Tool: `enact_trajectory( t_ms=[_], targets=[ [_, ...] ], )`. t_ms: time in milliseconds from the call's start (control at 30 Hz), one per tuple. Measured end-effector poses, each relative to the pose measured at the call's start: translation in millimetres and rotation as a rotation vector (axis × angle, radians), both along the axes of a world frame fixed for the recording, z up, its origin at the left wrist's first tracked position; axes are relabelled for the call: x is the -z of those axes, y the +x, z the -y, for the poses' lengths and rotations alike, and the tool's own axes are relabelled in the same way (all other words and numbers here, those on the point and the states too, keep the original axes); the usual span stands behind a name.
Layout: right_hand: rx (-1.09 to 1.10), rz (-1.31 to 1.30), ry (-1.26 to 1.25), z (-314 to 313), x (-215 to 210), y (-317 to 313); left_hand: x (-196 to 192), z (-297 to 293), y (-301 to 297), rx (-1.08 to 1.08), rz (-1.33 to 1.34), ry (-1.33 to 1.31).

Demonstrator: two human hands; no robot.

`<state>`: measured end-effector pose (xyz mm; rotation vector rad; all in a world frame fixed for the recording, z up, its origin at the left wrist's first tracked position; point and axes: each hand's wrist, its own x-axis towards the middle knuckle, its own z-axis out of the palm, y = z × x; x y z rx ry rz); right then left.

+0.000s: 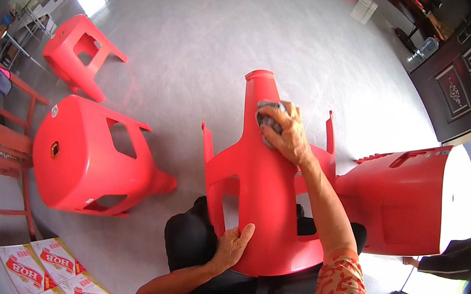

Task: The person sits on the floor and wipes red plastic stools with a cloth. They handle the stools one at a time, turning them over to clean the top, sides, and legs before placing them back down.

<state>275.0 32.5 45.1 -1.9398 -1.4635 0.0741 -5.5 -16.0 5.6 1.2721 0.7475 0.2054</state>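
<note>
A red plastic stool (262, 191) lies tilted across my lap, its seat end near me and its legs pointing away. My left hand (232, 247) grips its side low down, thumb laid on the outer face and the other fingers partly hidden round the edge. Farther up, my right hand (289, 133) presses a crumpled grey cloth or pad (268, 117) against one leg. What that grey piece is made of cannot be made out.
Left of me are a red stool on its side (64, 152) and another beyond it (74, 45). A fourth stool (411, 204) touches my right side. Red-and-white cartons (32, 266), a wooden chair (1, 162), a dark door (460, 86) and another person's hand (411, 261) surround me.
</note>
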Motion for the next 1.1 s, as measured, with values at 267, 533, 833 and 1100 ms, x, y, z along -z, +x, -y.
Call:
enact_trajectory(
  t_ms=[267, 533, 833, 1100],
  targets=[
    [0.248, 0.230, -0.002, -77.3, 20.9, 39.4, 10.0, -2.8, -6.0, 0.160, -0.175, 0.031],
    [-0.044, 0.315, -0.114, -59.0, 9.1, -7.7, 15.0, -6.2, -1.5, 0.133, -0.174, 0.092],
    [-0.055, 0.218, -0.036, 55.5, -20.8, -106.6, 12.6, -4.7, 5.1, -0.136, -0.064, -0.049],
    [0.282, 0.046, -0.031, 169.1, -24.4, -182.8, -5.1, -8.2, 5.1, -0.148, -0.047, -0.190]
  ],
)
